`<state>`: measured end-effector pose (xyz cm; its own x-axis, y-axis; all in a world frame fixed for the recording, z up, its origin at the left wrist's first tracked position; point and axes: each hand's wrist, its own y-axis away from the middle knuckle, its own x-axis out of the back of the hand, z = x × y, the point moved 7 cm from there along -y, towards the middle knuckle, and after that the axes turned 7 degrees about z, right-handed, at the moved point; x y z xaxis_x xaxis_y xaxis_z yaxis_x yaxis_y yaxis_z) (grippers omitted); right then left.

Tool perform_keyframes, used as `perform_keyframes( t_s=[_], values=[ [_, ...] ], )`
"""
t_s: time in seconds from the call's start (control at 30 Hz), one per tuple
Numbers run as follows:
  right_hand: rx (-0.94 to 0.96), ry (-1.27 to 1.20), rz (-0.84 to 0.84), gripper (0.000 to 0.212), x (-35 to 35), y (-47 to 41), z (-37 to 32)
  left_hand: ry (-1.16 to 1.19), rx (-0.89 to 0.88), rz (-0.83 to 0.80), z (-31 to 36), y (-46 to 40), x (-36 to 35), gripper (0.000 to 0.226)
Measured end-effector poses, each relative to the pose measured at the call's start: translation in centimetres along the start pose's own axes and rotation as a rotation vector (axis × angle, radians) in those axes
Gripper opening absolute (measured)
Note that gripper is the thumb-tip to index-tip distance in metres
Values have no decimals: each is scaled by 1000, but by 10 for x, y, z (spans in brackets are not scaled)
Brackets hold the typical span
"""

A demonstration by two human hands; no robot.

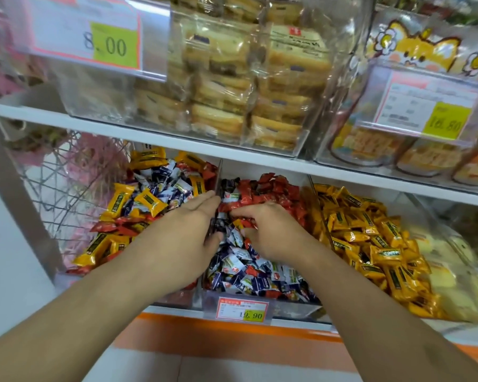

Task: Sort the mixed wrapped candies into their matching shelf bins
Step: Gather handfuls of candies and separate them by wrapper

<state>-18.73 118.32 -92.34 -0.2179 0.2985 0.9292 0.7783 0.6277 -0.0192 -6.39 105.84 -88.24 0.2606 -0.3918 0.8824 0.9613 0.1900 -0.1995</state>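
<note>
Lower shelf, centre of frame: three clear bins of wrapped candies side by side, separated by two transparent dividers. The left bin (155,205) holds a plain mixture of yellow, blue-and-white and red pieces; sorting here appears barely begun. The middle bin (259,274) holds mostly blue-and-white candies (240,260) in its front half and red candies (273,188) heaped at its back, so two kinds share it. The right bin (370,244) holds only yellow candies (383,255) as far as can be seen, and looks sorted. Individual pieces are too many and too overlapped to count; each colour runs to dozens.

The left hand (185,230) lies with straight fingers together along the left divider (219,177), fingertips at its edge, gripping nothing visible. The right hand (268,230) sits in the middle bin at the border of red and blue-and-white, fingers curled into the pile; they seem to gather red pieces, though exactly what they pinch cannot be told.

Judged overall, the task is partly done: one bin of three uniform, two still mixed. One price tag (243,310) hangs at the front of the middle bin.
</note>
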Motion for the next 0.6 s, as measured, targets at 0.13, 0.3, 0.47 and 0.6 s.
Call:
perform_keyframes(
  t_s=[0.13,0.3,0.47,0.6],
  values=[
    [-32,-48,33,37,4,1,3,4,-7,-8,1,0,1,73],
    [46,-91,162,21,28,15,-8,4,-10,-6,3,2,4,73],
    [-39,-260,286,18,67,36,0,21,-18,69,13,-1,10,66],
    [-140,-715,313,11,86,63,5,187,-38,140,42,0,19,44]
  ],
)
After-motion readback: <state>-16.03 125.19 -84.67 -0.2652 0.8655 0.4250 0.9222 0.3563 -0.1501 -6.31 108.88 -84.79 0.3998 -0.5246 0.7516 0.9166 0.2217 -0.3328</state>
